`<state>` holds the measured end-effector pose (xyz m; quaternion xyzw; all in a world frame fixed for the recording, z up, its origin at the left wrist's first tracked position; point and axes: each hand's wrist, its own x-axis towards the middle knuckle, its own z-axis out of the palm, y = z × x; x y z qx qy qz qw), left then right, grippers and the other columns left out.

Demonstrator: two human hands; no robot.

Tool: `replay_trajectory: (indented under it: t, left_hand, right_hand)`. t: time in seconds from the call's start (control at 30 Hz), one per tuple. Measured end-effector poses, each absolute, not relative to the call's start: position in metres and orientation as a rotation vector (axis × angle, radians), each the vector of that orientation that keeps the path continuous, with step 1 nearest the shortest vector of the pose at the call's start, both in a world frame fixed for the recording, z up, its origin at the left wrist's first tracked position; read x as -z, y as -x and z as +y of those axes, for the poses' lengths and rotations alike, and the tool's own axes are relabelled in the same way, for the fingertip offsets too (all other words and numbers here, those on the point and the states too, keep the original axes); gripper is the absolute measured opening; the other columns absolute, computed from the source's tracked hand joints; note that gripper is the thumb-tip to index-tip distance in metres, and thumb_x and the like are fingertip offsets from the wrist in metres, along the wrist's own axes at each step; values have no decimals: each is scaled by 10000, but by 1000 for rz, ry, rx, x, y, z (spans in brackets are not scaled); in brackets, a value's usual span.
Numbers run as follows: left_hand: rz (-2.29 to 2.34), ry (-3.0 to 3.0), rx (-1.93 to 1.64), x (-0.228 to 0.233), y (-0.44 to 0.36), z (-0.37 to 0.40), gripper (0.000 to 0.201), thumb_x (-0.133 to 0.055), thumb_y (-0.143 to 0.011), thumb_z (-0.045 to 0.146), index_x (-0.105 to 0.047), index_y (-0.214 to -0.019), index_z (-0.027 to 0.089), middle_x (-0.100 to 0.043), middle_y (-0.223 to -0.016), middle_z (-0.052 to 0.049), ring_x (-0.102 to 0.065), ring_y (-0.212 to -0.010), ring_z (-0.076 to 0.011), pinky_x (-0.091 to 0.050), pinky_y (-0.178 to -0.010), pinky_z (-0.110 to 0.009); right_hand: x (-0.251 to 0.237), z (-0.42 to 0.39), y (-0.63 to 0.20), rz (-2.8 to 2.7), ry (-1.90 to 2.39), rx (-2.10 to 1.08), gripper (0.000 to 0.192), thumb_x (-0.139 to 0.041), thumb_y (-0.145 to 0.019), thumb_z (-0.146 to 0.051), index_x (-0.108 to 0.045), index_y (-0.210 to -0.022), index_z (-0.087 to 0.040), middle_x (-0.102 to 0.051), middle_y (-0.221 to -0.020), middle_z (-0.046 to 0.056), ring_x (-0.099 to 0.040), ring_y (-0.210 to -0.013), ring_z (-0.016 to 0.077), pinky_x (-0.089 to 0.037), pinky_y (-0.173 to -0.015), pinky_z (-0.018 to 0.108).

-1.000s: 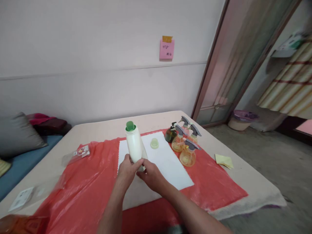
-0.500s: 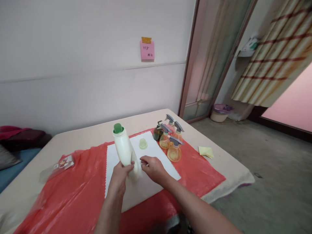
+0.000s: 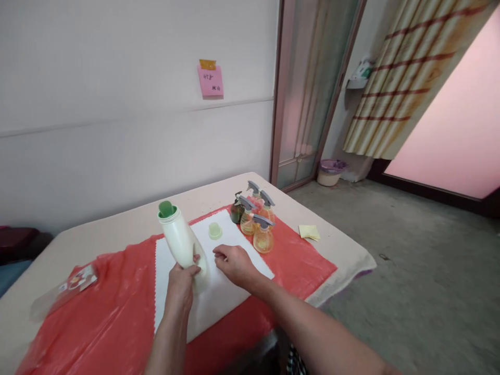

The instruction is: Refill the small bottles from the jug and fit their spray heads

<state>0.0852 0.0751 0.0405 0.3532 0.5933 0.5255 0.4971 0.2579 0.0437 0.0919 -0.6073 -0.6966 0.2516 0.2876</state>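
Note:
My left hand (image 3: 180, 278) grips a white plastic bottle (image 3: 180, 241) near its base; the bottle leans back to the left and has a green spout in its open neck. My right hand (image 3: 233, 262) hovers just right of the bottle over a white sheet (image 3: 242, 245), fingers loosely curled and holding nothing. A pale green cap (image 3: 214, 230) lies on the sheet beyond my right hand. Several small spray bottles (image 3: 253, 221) with grey triggers, orange ones and a dark green one, stand in a cluster at the sheet's far right corner.
A red plastic sheet (image 3: 97, 307) covers the beige table (image 3: 117, 229). A clear packet (image 3: 74, 279) lies at the left, a yellow note pad (image 3: 309, 232) near the right edge. A pink note (image 3: 211, 80) hangs on the wall. A bin (image 3: 331, 172) stands by the door.
My right hand has let go of the bottle's base and moved right onto the white sheet. The left hand keeps hold. The view has swung to the right.

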Motion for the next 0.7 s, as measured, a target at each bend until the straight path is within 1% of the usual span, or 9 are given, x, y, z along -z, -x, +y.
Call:
replay_trajectory:
  t: [0.17, 0.33, 0.37, 0.43, 0.53, 0.6, 0.63, 0.67, 0.7]
  left_hand:
    - [1607, -1016, -1142, -41, -71, 72, 494, -744, -510, 307, -665, -972, 152, -714, -918, -79, -658, -873, -273, -488, -827, -394]
    - [1765, -1160, -1037, -57, -51, 64, 724, -789, -498, 442, -589, -1127, 145, -694, -925, -98, -663, -989, -349, -488, -921, -496]
    - [1790, -1171, -1029, -60, -44, 61, 727, -775, -509, 464, -585, -1133, 144, -691, -947, -112, -658, -1025, -362, -486, -938, -512]
    - [1823, -1192, -1025, -63, -26, 51, 644, -735, -544, 481, -605, -1080, 150, -689, -1015, -142, -642, -1097, -380, -483, -970, -523]
    - [1853, -1274, -1020, -61, 15, 21, 431, -699, -613, 446, -647, -944, 175, -703, -1085, -136, -632, -1166, -357, -487, -1018, -454]
    - [1979, -1303, -962, -61, 44, -9, 320, -697, -717, 436, -676, -929, 197, -716, -1068, -101, -649, -1138, -337, -517, -983, -434]
    - [2088, -1286, -912, -62, 56, -26, 260, -689, -781, 411, -690, -940, 204, -715, -1057, -85, -663, -1093, -318, -540, -936, -428]
    - [2192, -1290, -897, -65, 65, -43, 245, -676, -848, 400, -691, -1017, 223, -698, -1116, -67, -661, -1067, -273, -555, -895, -408]
    - [2217, -1301, -903, -69, 72, -59, 278, -661, -901, 384, -663, -1138, 238, -652, -1228, -75, -638, -1085, -225, -549, -890, -392]
  right_hand:
    - [-95, 42, -260, -1939, 1661, -621, 389, -475, -878, -259, -705, -1191, -240, -754, -1147, 52, -690, -1051, 217, -467, -872, 303]
    - [-111, 25, -262, -2037, 1599, -548, 414, -469, -906, -323, -653, -1271, -264, -722, -1235, 33, -665, -1124, 220, -465, -910, 324]
    - [-113, 18, -264, -2046, 1590, -529, 411, -464, -912, -335, -649, -1274, -270, -719, -1242, 29, -662, -1129, 217, -466, -911, 323]
    - [-114, 0, -271, -2058, 1594, -499, 394, -469, -915, -351, -658, -1253, -278, -723, -1230, 29, -663, -1128, 217, -470, -905, 323]
    - [-102, -35, -300, -2058, 1659, -465, 343, -503, -898, -322, -696, -1176, -267, -737, -1189, 50, -673, -1109, 225, -481, -888, 318]
    - [-86, -63, -335, -2003, 1760, -432, 322, -506, -894, -266, -705, -1145, -248, -745, -1159, 64, -681, -1090, 219, -489, -885, 309]
    - [-77, -79, -357, -1950, 1828, -410, 322, -494, -901, -240, -704, -1144, -241, -746, -1152, 71, -684, -1081, 215, -494, -889, 308]
    - [-69, -96, -380, -1881, 1903, -376, 322, -463, -927, -233, -705, -1139, -237, -742, -1156, 82, -682, -1087, 213, -496, -905, 314]
    - [-62, -115, -403, -1804, 1980, -344, 309, -459, -939, -231, -709, -1121, -236, -744, -1138, 92, -685, -1071, 214, -503, -903, 321]
